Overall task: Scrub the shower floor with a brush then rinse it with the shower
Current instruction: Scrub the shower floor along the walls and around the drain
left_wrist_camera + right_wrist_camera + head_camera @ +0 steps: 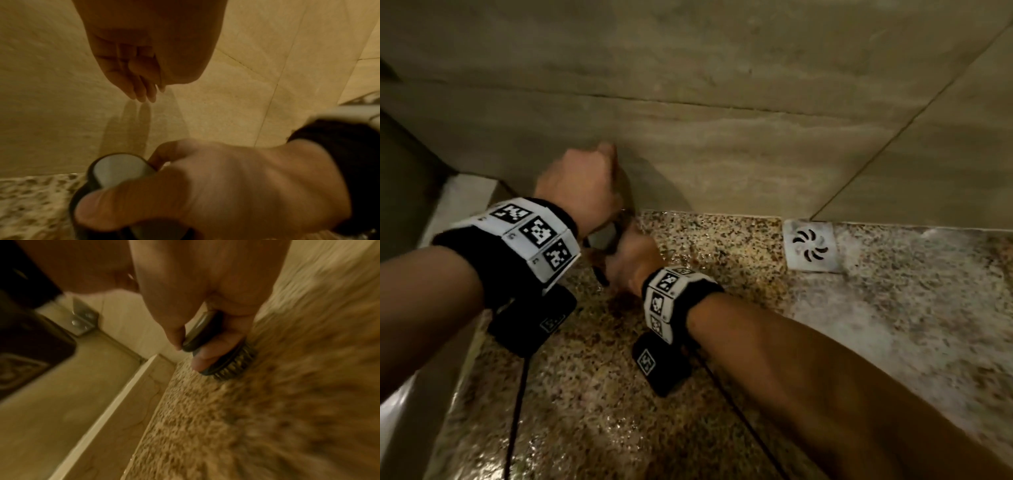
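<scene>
My right hand (631, 260) grips a dark scrub brush (602, 238) with a grey top, close to the back wall at the left end of the speckled shower floor (619, 411). In the right wrist view the fingers (207, 358) curl round the brush handle, and the brush (226, 365) has its bristles down on the floor (226, 426). The left wrist view shows the same brush (117, 167) under the right hand (226, 186). My left hand (578, 181) hovers above it beside the wall. It holds nothing, and its fingers (141, 91) hang loosely.
A square metal drain (810, 245) sits against the wall to the right. Whitish foam (893, 308) covers the floor's right part. A pale raised curb (465, 198) borders the left side, with a metal bracket (82, 321) at its corner. Tiled wall (722, 102) rises behind.
</scene>
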`<state>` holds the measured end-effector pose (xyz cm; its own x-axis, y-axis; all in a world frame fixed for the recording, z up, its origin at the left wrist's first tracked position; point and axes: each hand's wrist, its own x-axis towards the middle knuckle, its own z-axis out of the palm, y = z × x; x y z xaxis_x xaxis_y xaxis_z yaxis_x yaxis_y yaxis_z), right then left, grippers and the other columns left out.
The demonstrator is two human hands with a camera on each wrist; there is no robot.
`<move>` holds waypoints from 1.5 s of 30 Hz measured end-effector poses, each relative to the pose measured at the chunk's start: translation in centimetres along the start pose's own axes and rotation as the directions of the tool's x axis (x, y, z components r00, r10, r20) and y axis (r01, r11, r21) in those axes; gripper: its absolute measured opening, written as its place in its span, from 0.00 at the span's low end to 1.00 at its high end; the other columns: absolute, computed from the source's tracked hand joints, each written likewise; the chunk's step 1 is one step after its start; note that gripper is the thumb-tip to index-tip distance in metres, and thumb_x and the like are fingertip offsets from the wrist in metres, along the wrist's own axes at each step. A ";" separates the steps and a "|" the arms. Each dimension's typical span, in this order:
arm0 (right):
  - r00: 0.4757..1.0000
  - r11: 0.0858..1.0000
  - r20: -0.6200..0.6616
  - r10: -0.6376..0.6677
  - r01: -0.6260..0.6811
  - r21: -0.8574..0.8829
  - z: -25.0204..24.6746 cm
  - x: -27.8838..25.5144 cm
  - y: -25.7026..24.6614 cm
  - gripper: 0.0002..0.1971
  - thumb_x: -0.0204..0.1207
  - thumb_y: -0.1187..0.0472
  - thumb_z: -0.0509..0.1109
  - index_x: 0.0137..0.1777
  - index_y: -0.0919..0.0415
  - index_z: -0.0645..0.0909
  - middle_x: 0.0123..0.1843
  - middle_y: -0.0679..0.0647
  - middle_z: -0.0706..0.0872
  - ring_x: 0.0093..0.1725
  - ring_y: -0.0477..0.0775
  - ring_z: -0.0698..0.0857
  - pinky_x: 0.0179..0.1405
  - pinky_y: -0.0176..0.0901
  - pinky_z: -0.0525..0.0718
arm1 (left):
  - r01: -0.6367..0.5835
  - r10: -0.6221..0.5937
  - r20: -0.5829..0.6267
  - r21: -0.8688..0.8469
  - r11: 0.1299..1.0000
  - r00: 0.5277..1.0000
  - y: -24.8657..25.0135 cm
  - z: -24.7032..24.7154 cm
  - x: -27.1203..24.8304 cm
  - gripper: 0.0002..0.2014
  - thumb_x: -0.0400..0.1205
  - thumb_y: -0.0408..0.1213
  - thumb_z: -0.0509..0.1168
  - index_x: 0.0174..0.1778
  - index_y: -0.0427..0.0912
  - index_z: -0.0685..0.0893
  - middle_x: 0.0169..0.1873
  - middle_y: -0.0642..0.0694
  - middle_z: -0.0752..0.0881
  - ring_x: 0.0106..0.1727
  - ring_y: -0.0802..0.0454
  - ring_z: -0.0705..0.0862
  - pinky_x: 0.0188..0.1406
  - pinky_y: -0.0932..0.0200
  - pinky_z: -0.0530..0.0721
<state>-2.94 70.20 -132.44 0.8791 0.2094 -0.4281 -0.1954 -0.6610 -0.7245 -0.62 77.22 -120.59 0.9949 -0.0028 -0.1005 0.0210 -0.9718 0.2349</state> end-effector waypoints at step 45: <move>0.992 0.666 0.123 -0.030 0.111 -0.737 -17.7 -16.3 17.9 0.30 0.70 0.41 0.72 0.71 0.46 0.70 0.56 0.54 0.87 0.53 0.61 0.85 0.42 0.44 0.76 | -0.556 0.458 0.449 0.109 0.824 0.767 9.1 7.0 -4.3 0.16 0.84 0.53 0.57 0.38 0.47 0.72 0.32 0.49 0.75 0.38 0.47 0.74 0.37 0.59 0.67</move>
<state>-13.01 42.21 -128.83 0.8244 0.3160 -0.4696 0.2882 -0.9484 -0.1323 -5.37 66.69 -124.78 0.7288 -0.5534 -0.4032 -0.5466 -0.8249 0.1441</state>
